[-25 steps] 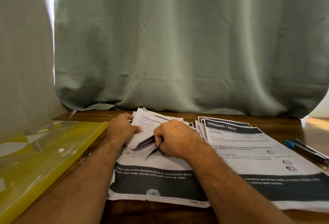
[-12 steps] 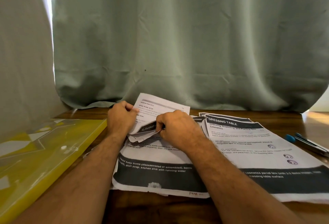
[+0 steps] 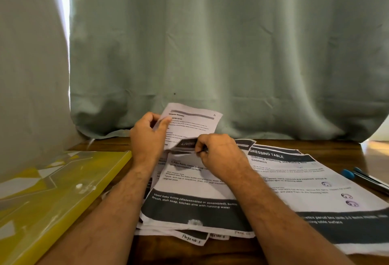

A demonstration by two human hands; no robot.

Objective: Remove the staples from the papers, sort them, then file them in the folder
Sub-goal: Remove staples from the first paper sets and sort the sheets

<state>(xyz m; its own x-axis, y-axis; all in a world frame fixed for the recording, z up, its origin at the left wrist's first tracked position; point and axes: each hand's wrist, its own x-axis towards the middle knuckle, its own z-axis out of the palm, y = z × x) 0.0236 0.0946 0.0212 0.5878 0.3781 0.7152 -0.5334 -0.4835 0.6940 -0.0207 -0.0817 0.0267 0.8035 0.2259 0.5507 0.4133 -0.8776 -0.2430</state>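
Observation:
A stapled set of printed papers (image 3: 190, 125) is folded back and raised above the desk. My left hand (image 3: 148, 136) grips its upper left edge. My right hand (image 3: 219, 152) pinches the dark header strip at the fold, fingers closed tight; whatever lies between them is hidden. Under my hands lies a loose stack of papers (image 3: 195, 205) with a dark band near the bottom. A second stack headed "DRESSING TABLE" (image 3: 311, 182) lies to the right. A yellow translucent folder (image 3: 52, 193) rests at the left, closed.
A blue-tipped tool (image 3: 366, 177) lies at the right edge of the wooden desk (image 3: 117, 144). A green curtain (image 3: 210, 43) hangs close behind the desk.
The folded sheets have been lifted higher and opened back, so the top page now stands up toward the curtain. Both hands rose with them and kept their grip.

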